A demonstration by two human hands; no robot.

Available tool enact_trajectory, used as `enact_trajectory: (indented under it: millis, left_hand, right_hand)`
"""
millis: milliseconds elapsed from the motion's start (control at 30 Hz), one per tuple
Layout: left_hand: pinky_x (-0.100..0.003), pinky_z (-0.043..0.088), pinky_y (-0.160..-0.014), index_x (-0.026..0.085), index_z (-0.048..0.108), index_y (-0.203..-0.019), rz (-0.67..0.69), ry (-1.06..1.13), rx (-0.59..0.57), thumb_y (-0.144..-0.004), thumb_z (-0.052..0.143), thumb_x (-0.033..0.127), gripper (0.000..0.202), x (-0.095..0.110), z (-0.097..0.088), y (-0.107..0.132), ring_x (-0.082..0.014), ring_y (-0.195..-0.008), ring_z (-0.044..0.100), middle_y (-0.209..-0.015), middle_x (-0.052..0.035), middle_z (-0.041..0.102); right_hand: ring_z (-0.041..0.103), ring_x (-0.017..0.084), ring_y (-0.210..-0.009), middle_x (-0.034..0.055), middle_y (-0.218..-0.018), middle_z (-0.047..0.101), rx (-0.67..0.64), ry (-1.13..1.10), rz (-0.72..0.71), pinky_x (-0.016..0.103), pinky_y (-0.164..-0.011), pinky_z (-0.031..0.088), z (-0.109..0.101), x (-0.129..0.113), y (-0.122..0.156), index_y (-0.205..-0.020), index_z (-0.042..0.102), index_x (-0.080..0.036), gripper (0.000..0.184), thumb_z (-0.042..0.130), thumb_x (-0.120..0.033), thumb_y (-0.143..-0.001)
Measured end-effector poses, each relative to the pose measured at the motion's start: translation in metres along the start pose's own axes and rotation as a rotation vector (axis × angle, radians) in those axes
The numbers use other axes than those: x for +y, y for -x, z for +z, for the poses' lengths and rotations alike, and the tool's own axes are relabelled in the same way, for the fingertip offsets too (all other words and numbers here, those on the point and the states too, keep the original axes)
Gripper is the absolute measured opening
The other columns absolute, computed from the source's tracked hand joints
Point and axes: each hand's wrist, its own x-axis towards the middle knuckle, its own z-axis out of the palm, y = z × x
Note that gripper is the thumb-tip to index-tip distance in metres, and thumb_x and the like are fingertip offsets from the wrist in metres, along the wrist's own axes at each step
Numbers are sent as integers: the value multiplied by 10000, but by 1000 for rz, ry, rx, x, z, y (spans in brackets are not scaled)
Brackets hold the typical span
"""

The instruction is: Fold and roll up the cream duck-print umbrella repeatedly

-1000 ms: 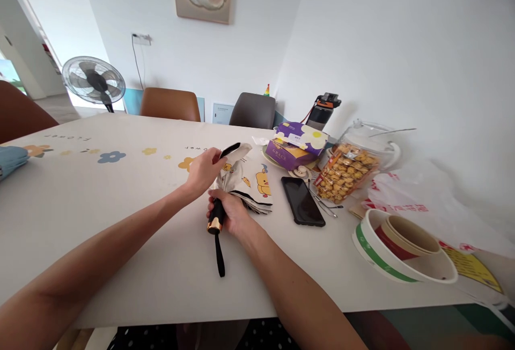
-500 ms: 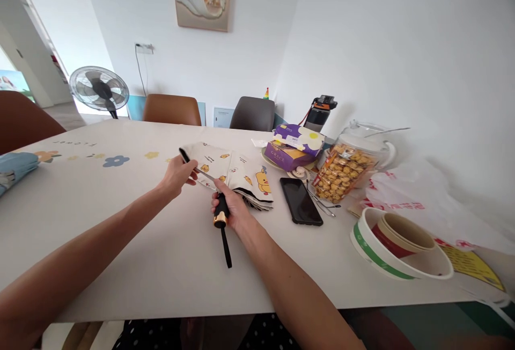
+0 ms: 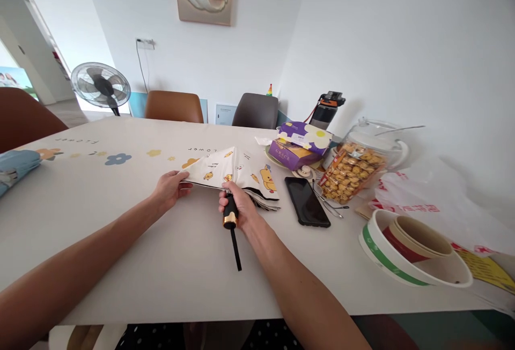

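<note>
A folding umbrella (image 3: 237, 173) with a cream canopy printed with yellow ducks lies on the white table (image 3: 120, 232). My right hand (image 3: 238, 205) is wrapped round its black handle with a gold ring; a black wrist strap (image 3: 235, 249) trails toward me. My left hand (image 3: 169, 189) pinches the left edge of the canopy panel, holding it spread flat near the tabletop.
Right of the umbrella lie a black phone (image 3: 307, 208), a purple box (image 3: 298, 146), a jar of snacks (image 3: 354, 170), a bottle (image 3: 325, 111), stacked paper bowls (image 3: 414, 248) and plastic bags. Chairs (image 3: 174, 107) and a fan (image 3: 101, 86) stand beyond the table.
My left hand pulled one canopy fold out to the left and down, spreading it flat. My right hand stayed on the handle and shifted slightly right.
</note>
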Motion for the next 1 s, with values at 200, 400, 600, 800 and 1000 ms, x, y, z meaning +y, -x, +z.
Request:
enact_trajectory:
  millis: [200,400,600,800,1000]
  left_hand:
    - [-270,499,-474,111,539,-808,85,-129,-5,-661,643,271,242,-4,2,5,-133,-579,586,-808,-67,566]
    - [-311,509,-649,165,522,-881,250,-335,199,-660,566,192,227,-3,0,6,-161,-763,587,-941,-67,570]
    - [-319,446,-817,196,557,-944,528,-406,58,-724,467,224,239,-2,24,21,-169,-929,558,-977,-44,603]
    - [-323,377,-936,264,550,-1169,458,-469,-238,-779,465,380,415,7,67,37,-197,-1113,486,-1251,-37,517]
    - [-342,178,-1075,295,512,-1232,465,-561,-316,-784,473,464,480,8,90,24,-219,-1327,219,-1451,14,251]
  right_hand:
    - [372,42,-375,-58,-538,442,-26,-50,-41,173,-338,352,-2,-3,-4,-672,433,-176,124,553,-180,-704]
    - [374,31,-376,-65,-545,433,-33,-117,-36,156,-349,356,-3,-6,-5,-685,416,-178,131,541,-175,-723]
    - [377,28,-367,-64,-544,440,-16,-79,-14,156,-343,357,-1,-7,-2,-674,424,-172,125,531,-186,-736]
    - [398,47,-360,-49,-534,456,-35,50,-44,178,-320,369,1,0,2,-689,491,-156,109,560,-236,-715]
    - [386,67,-320,-35,-430,430,-27,198,-7,194,-303,356,4,2,6,-592,470,-152,162,519,-250,-711]
